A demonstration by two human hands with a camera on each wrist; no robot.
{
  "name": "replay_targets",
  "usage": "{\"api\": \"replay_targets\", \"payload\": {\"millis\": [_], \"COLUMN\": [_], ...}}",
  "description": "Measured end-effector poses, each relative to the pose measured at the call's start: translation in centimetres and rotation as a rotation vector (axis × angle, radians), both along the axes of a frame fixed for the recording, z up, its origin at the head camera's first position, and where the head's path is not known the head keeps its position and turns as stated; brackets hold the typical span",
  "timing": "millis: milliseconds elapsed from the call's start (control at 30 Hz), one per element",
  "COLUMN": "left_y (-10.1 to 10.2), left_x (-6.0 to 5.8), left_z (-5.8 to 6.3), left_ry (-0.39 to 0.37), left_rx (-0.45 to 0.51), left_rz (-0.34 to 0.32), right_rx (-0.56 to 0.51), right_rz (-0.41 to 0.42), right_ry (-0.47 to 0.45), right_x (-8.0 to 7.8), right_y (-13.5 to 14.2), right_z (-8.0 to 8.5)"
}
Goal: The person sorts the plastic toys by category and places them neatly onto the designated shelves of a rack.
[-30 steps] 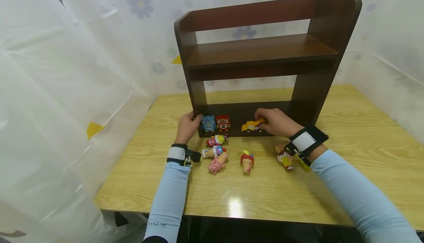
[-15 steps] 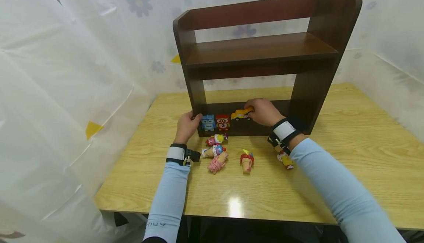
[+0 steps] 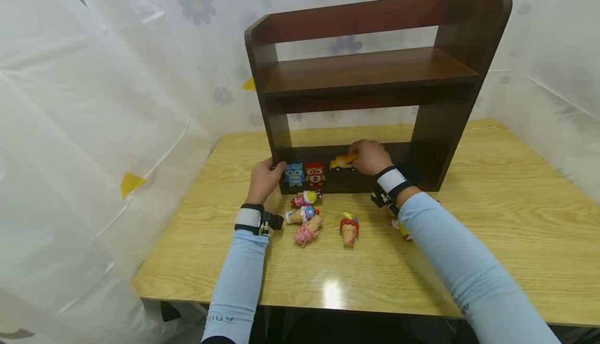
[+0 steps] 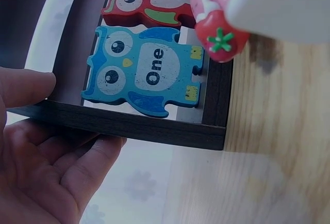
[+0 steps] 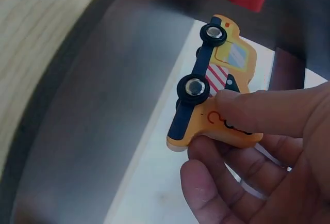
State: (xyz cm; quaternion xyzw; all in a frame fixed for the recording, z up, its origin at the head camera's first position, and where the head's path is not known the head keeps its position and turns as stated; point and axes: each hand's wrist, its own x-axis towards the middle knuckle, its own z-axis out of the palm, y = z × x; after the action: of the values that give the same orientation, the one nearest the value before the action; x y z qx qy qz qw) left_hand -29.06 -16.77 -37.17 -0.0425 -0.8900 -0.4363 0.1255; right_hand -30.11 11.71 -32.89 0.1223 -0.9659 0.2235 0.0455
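A small dark brown wooden shelf [image 3: 370, 68] stands on the table. My left hand [image 3: 264, 181] grips the edge of its left side panel, thumb inside and fingers outside in the left wrist view. Just right of that thumb, a blue owl block [image 4: 154, 72] marked "One" stands upright on the bottom board. Beside it is a red owl block [image 3: 315, 173] marked "2". My right hand [image 3: 372, 157] pinches a yellow toy tow truck [image 5: 234, 53] by its rear end, inside the lower compartment to the right of the red owl. Whether its wheels touch the board is unclear.
Several small figures lie on the wooden table [image 3: 187, 250] before the shelf: a pink one [image 3: 308, 231], a cone-shaped red-topped one [image 3: 349, 229] and others. One more figure [image 3: 402, 229] is partly hidden under my right forearm. White sheeting [image 3: 117, 125] hangs behind and leftward.
My right hand has carried the toy tow truck leftward and deeper into the lower compartment, then shifted slightly right. My left hand has kept its grip on the shelf.
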Motion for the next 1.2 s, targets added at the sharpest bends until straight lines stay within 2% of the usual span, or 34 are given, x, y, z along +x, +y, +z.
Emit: {"api": "replay_targets", "payload": {"millis": [233, 367, 700, 1100, 1200], "left_y": [-0.9, -0.8, -0.4, -0.3, -0.4], "left_x": [0.6, 0.6, 0.3, 0.3, 0.3], "left_z": [-0.4, -0.4, -0.1, 0.0, 0.0], "left_ry": [-0.006, -0.001, 0.018, 0.018, 0.021], "left_rx": [-0.007, -0.006, -0.011, 0.006, -0.001], "left_rz": [0.008, 0.01, 0.006, -0.009, -0.013], "right_rx": [0.009, 0.017, 0.021, 0.034, 0.043], "right_rz": [0.016, 0.01, 0.02, 0.009, 0.003], "right_ry": [-0.044, -0.076, -0.113, -0.153, -0.134], "right_x": [-1.2, -1.4, -1.2, -0.6, -0.2], "right_y": [-1.0, -1.1, -1.3, -1.4, -1.4], "right_z": [-2.7, -3.3, -3.6, -3.0, -2.7]}}
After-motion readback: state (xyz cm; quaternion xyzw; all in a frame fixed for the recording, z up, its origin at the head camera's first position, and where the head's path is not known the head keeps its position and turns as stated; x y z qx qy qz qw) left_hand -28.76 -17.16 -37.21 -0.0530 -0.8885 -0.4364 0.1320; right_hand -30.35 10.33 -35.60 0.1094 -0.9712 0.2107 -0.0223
